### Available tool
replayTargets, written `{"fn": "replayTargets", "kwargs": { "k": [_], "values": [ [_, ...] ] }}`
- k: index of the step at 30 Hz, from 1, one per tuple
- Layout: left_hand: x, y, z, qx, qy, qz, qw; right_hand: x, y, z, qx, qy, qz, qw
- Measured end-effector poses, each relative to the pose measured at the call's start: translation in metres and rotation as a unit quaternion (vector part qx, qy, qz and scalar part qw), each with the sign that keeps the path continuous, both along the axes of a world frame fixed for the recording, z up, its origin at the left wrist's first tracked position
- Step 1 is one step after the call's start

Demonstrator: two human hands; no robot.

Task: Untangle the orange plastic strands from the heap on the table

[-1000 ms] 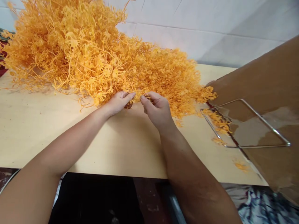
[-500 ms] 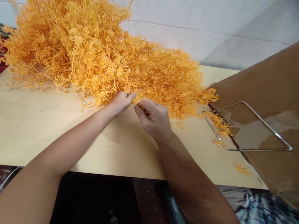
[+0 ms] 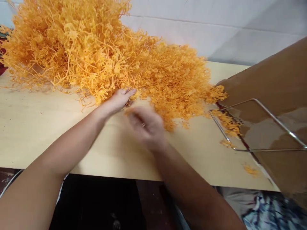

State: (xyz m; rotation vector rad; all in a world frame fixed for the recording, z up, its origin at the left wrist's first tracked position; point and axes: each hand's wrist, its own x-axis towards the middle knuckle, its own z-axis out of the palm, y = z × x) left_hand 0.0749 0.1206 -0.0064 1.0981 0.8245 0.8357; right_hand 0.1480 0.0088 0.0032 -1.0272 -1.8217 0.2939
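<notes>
A big tangled heap of orange artificial foliage [image 3: 96, 54], with thin branching stems and small star-like tips, lies along the back of the pale tabletop [image 3: 115, 147]. At its front edge my left hand [image 3: 122, 97] is closed around some of the stems, thumb pointing right. Just right of it and nearer to me, my right hand [image 3: 146, 126] is curled with fingers drawn in, smeared by motion. A trace of orange shows near its fingertips, but what it grips is not clear.
On the right stands a brown cardboard box [image 3: 271, 73] with a bent metal wire frame [image 3: 275, 118] against it. Loose orange scraps [image 3: 251, 171] lie on the table near the box. Patterned cloth [image 3: 268, 209] shows below the table edge, and a white wall [image 3: 182, 32] rises behind.
My right hand has moved left and slightly toward me, now blurred. My left hand stays at the heap's front edge. The whole view has shifted slightly.
</notes>
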Motion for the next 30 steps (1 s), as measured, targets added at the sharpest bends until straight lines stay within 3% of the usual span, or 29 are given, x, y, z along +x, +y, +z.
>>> {"fn": "replayTargets", "kwargs": {
  "k": [3,5,11,19,30],
  "values": [
    [-0.005,-0.007,0.004,0.021,0.036,-0.028,0.999,0.034,0.024,-0.005,-0.12,0.221,-0.122,0.96],
    [-0.007,-0.009,0.003,0.051,0.058,-0.034,0.996,0.046,0.035,-0.007,-0.173,0.294,-0.146,0.929],
    [-0.006,-0.008,0.0,0.08,0.056,-0.057,0.994,0.038,0.043,-0.016,-0.293,0.329,-0.084,0.894],
    [-0.003,-0.01,0.001,0.07,0.039,-0.085,0.993,0.043,0.048,-0.022,-0.263,0.256,-0.048,0.929],
    [-0.001,-0.011,0.006,0.053,0.037,-0.058,0.996,0.035,0.033,-0.008,-0.226,0.285,-0.091,0.927]
  ]
}}
